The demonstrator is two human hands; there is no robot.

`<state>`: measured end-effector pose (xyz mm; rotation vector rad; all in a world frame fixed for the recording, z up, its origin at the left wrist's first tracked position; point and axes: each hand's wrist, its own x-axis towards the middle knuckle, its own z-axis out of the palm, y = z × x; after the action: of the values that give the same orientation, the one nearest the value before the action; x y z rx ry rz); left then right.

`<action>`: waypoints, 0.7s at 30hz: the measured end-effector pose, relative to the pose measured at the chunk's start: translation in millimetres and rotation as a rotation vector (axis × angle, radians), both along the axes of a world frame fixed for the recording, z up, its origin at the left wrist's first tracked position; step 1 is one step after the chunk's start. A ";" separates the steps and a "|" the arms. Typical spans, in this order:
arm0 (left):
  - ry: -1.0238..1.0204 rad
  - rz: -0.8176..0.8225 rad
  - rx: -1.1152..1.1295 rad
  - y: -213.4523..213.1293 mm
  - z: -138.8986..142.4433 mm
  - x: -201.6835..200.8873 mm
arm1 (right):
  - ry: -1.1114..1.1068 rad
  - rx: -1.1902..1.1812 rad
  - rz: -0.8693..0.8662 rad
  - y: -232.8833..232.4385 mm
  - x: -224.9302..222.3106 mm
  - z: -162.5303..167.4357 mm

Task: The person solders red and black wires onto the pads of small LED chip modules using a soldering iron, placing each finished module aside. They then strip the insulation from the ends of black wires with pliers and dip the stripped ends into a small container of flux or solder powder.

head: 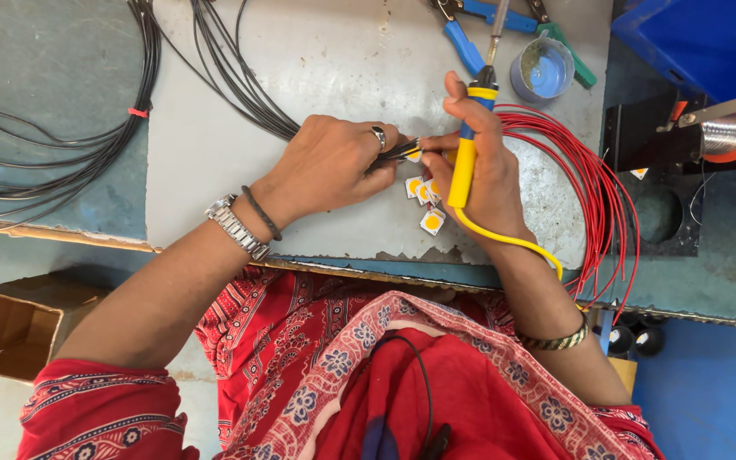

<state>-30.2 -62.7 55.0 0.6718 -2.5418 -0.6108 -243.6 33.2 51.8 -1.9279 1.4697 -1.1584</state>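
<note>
Head view: the left hand (pixel 330 162) pinches a thin black wire bundle (pixel 249 98) pointing right. The right hand (pixel 479 166) grips an upright yellow-handled soldering iron (pixel 463 166), touching small square yellow-centred chips (pixel 426 200).

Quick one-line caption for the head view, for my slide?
Left hand pinches black wires while right hand holds a yellow-handled soldering iron over small LED chips beside red wires.
</note>
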 end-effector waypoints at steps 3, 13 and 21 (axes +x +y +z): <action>0.002 0.008 0.015 -0.3 -1.6 -0.9 | -0.037 -0.025 -0.014 4.7 -4.8 -3.6; 0.037 -0.015 0.017 -2.1 -6.5 0.5 | -0.350 -0.213 -0.188 60.2 -28.2 6.4; 0.044 -0.030 0.027 -3.0 -7.9 2.1 | -0.485 -0.382 -0.357 85.6 -52.1 24.9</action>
<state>-28.2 -65.6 47.1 0.6238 -2.5106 -0.6643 -295.7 118.8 76.6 -1.4621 1.4196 -2.0263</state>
